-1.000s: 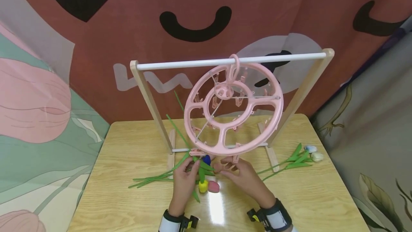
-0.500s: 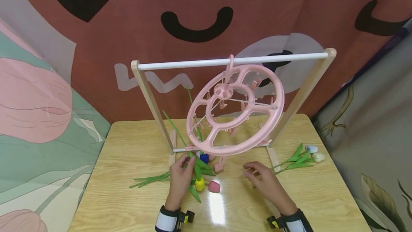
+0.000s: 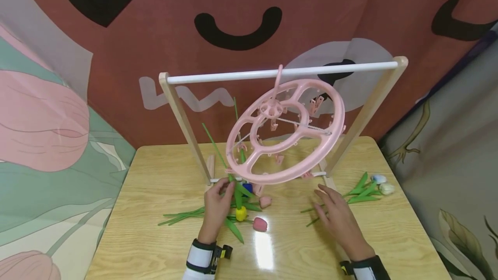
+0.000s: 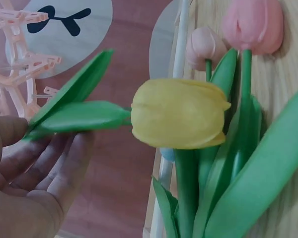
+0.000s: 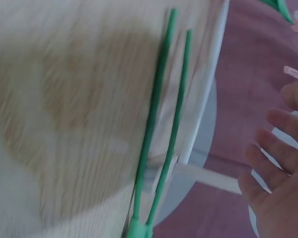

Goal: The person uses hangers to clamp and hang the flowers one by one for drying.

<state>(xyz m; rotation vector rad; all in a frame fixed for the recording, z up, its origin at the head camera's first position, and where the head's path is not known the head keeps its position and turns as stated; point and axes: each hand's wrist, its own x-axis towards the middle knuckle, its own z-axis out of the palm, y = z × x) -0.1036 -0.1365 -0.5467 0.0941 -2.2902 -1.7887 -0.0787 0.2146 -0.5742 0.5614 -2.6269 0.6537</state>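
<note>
The left hand (image 3: pixel 217 204) pinches the yellow tulip's stem (image 3: pixel 238 193) up at the tilted pink clip hanger (image 3: pixel 285 131), apparently steadying it there, while the right hand (image 3: pixel 337 218), grip released, hovers over the desk (image 3: pixel 155 193).

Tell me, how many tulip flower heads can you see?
6: yellow, blue and two pink by the left hand; light blue and white far right. Others may be hidden.

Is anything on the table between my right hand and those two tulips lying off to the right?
Nothing visible blocks it. The right hand hovers open over their green stems, and the bare table runs clear to the tulips by the rack's foot.
</note>
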